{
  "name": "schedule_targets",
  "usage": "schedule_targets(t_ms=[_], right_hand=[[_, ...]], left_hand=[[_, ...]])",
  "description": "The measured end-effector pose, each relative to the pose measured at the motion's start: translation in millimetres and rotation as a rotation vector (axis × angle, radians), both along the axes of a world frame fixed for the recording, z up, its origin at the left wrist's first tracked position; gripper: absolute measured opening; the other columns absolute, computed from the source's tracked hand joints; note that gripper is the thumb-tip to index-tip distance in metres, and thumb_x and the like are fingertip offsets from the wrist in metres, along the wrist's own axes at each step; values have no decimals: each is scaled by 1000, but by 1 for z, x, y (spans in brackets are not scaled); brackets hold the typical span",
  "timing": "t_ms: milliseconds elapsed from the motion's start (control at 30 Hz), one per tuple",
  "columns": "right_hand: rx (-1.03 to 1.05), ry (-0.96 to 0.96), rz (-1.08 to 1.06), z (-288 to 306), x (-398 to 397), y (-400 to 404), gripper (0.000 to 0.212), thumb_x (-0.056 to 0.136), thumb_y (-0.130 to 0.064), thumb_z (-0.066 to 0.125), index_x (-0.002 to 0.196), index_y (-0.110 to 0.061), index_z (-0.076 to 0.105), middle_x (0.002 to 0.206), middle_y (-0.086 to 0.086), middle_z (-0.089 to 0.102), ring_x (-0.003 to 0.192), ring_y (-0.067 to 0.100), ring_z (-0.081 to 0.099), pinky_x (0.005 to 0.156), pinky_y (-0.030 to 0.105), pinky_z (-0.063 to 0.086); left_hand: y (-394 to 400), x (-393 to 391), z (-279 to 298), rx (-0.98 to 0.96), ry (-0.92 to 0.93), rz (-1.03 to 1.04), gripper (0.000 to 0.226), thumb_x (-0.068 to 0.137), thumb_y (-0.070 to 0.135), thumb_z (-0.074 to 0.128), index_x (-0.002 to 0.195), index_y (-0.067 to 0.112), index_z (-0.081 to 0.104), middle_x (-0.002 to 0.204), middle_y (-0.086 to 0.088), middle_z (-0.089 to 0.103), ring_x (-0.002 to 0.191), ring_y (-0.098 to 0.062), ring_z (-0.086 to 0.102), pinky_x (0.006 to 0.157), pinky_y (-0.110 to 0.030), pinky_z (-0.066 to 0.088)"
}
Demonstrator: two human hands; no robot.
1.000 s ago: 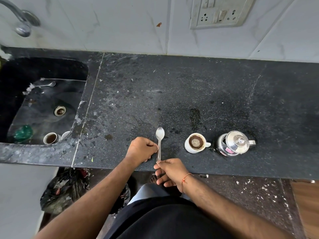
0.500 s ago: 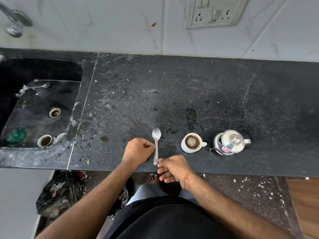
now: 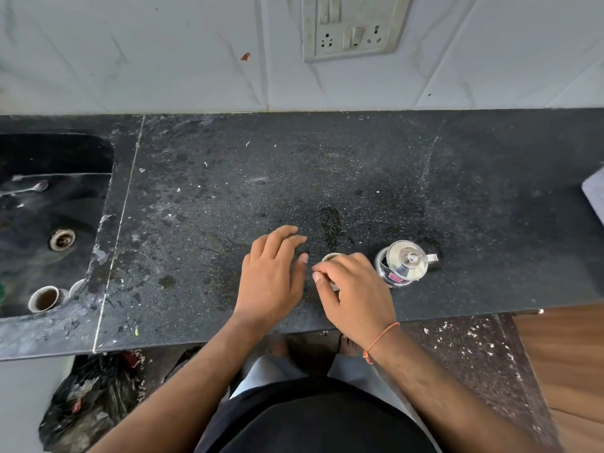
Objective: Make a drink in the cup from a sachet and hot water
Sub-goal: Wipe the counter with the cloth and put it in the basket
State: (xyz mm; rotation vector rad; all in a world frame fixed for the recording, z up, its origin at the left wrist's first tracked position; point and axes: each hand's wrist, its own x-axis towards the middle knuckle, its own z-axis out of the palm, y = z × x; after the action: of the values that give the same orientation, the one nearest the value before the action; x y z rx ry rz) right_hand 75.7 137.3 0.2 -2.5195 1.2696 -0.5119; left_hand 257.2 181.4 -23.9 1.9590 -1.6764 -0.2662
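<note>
Seen from above, at the front edge of a black speckled stone counter [image 3: 359, 165], gritty with pale flecks and dull smears: left hand [image 3: 273, 276] flat and released, fingers straight, palm down just left of the cup [image 3: 329, 257]. Right hand [image 3: 354, 289], an orange thread round its wrist, curled over the cup, thumb and fingers pinched on something slim and pale; what it grasps cannot be told. Only a sliver of the white cup's round rim visible past the knuckles, contents hidden. Just right of the cup, a squat polished steel pot [image 3: 403, 266] with knobbed lid and short spout, a pink label low on its side. Just beyond the cup, a dark wet stain [image 3: 330, 223]. Far left of the cup, a sunken black sink [image 3: 52, 223] holding a used cup [image 3: 44, 299], a round metal drain [image 3: 62, 239] and a spoon [image 3: 27, 188]. Behind, white marbled wall tiles and a grimy switch plate [image 3: 351, 26].
</note>
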Motion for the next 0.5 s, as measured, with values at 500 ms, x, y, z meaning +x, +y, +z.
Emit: schedule_targets(t_ms=[500], right_hand=[[-16, 119, -90, 7, -97, -28, 49, 107, -37, 54, 154, -22, 53, 154, -7, 54, 148, 20, 45, 116, 48, 42]], left_hand=[[-36, -101, 21, 19, -259, -95, 74, 108, 44, 51, 173, 22, 25, 184, 5, 4, 170, -29, 9, 123, -65, 32]])
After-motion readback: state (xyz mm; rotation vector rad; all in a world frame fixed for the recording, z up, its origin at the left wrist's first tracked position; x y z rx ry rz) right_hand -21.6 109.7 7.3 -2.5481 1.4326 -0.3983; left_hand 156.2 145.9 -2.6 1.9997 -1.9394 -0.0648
